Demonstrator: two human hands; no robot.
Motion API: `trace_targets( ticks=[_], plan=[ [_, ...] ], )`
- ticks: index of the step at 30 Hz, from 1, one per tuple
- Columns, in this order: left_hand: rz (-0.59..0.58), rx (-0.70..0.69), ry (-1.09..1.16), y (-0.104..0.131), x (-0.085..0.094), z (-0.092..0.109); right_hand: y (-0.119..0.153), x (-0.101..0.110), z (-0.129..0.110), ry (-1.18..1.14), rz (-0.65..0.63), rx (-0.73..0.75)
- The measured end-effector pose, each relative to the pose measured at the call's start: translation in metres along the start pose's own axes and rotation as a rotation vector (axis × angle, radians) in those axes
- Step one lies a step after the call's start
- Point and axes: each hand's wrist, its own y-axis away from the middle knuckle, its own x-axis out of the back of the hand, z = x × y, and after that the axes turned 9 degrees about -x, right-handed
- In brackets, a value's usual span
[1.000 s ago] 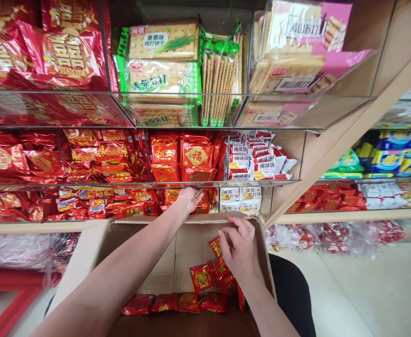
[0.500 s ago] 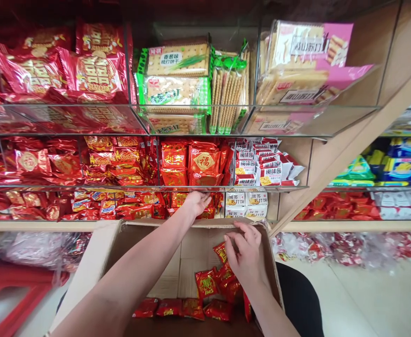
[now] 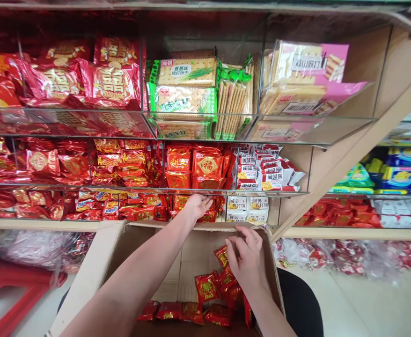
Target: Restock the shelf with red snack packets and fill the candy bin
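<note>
Store shelves (image 3: 68,226) full of snacks stand behind a cardboard box (image 3: 194,250) in the head view. The left hand (image 3: 196,207) is past the box's far edge, by red packs (image 3: 180,202); I can't tell if it grips one. The right hand (image 3: 246,256), loosely open, is near the far right corner, beside small red packets (image 3: 206,287) inside.

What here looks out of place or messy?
The red packets in the cardboard box: some lie in a row, others are jumbled at odd angles near the right hand. Higher up, a few white-and-red packets slump sideways beside neater stacks. Nothing looks spilled.
</note>
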Motion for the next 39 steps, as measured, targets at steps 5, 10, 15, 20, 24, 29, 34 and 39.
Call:
trace_targets(
  ticks=[5, 10, 15, 20, 24, 29, 34, 39],
  plan=[
    [-0.126, 0.096, -0.084, 0.050, 0.003, 0.018, 0.001, -0.001, 0.001, 0.008, -0.001, 0.008],
    [-0.712, 0.090, -0.389, 0.119, 0.063, 0.028, 0.002, -0.002, 0.002, 0.014, -0.003, -0.009],
    [-0.591, 0.179, -1.366, 0.118, 0.167, -0.021, 0.002, 0.001, -0.001, 0.042, 0.001, -0.020],
    [-0.557, 0.190, -1.380, 0.108, 0.228, -0.073, 0.005, 0.004, -0.003, 0.118, -0.037, -0.017],
    [-0.616, 0.188, -1.278, 0.106, 0.235, -0.084, 0.008, 0.002, -0.004, 0.144, -0.033, -0.021],
    [-0.492, 0.038, -1.149, 0.101, 0.228, -0.077, 0.011, 0.001, -0.002, 0.121, -0.018, -0.015],
    [-0.420, -0.037, -0.986, 0.102, 0.208, -0.064, 0.019, -0.004, 0.001, -0.082, -0.049, -0.025],
    [-0.465, 0.017, -0.745, 0.123, 0.176, -0.054, 0.038, -0.024, -0.005, -0.419, -0.671, -0.316]
  ],
)
